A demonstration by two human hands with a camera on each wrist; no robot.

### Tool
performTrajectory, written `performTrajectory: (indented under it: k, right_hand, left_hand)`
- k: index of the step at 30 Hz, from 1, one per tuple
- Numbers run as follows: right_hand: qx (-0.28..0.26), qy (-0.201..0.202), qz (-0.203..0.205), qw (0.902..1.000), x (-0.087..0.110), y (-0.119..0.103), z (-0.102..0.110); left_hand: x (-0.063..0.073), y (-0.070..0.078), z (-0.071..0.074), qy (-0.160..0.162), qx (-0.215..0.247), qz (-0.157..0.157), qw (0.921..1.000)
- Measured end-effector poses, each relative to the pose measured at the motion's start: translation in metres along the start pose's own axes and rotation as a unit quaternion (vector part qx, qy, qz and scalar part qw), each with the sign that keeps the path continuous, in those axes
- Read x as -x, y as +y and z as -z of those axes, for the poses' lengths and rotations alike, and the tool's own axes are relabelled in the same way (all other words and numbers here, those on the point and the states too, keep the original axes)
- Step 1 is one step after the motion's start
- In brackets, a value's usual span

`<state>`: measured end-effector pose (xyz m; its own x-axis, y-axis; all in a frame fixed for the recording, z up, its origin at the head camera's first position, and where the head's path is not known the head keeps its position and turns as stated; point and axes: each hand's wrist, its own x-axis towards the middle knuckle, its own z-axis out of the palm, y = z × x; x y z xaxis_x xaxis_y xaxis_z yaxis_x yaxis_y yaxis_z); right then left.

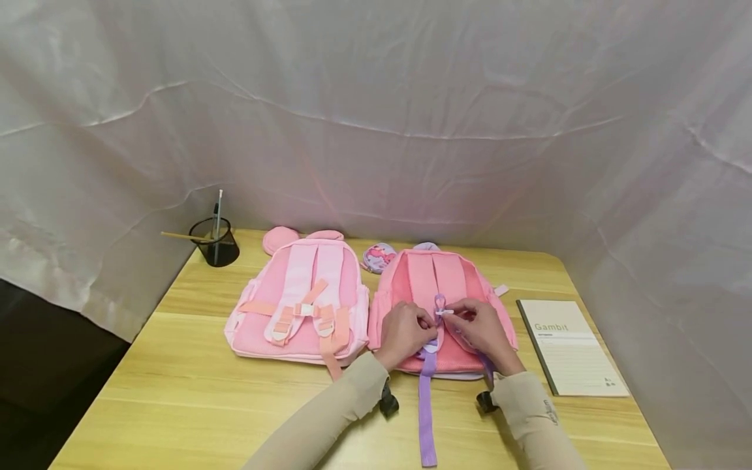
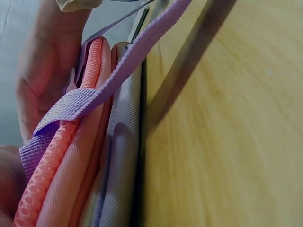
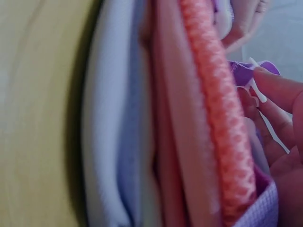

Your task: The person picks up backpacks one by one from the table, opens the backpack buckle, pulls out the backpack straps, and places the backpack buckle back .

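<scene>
A coral-pink backpack (image 1: 399,281) lies with its shoulder straps up, in front of the person. The right hand (image 1: 482,329) pinches a white plastic buckle (image 3: 258,90) where a loop of purple webbing (image 3: 244,73) passes through it. Beside it, the left hand (image 1: 405,329) has curled fingers that pinch the purple strap (image 1: 438,320) just below the buckle; its fingertips are partly hidden. A loose purple strap end (image 1: 427,411) hangs toward the table's front. In the left wrist view, purple webbing (image 2: 71,106) folds over the backpack's mesh edge (image 2: 52,165).
A light-pink backpack (image 1: 267,336) with fastened orange straps lies to the left. At the right is a notebook (image 1: 572,352). A black mesh pen cup (image 1: 223,253) stands at the back left. A small round purple pouch (image 1: 378,258) sits behind the backpacks, near the grey curtain (image 1: 376,163).
</scene>
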<state>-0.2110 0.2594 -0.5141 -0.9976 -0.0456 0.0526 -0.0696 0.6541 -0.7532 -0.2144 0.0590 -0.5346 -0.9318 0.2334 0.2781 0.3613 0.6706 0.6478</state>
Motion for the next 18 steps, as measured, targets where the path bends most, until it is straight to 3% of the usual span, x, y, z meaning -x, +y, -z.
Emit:
performTrajectory:
  k: [4,10,18]
  right_hand:
    - [-0.031,0.010,0.005,0.9995,0.000,-0.002,0.003]
    - [-0.035,0.014,0.014,0.9992,0.001,-0.005,0.005]
    - [-0.056,0.032,0.019,0.9977,0.001,-0.015,0.010]
  left_hand:
    - [-0.002,0.000,-0.001,0.006,-0.008,-0.010,0.9999]
    - [-0.004,0.001,0.001,0.011,-0.022,-0.031,0.9992]
    - [-0.004,0.004,0.002,0.006,-0.021,-0.026,0.9994]
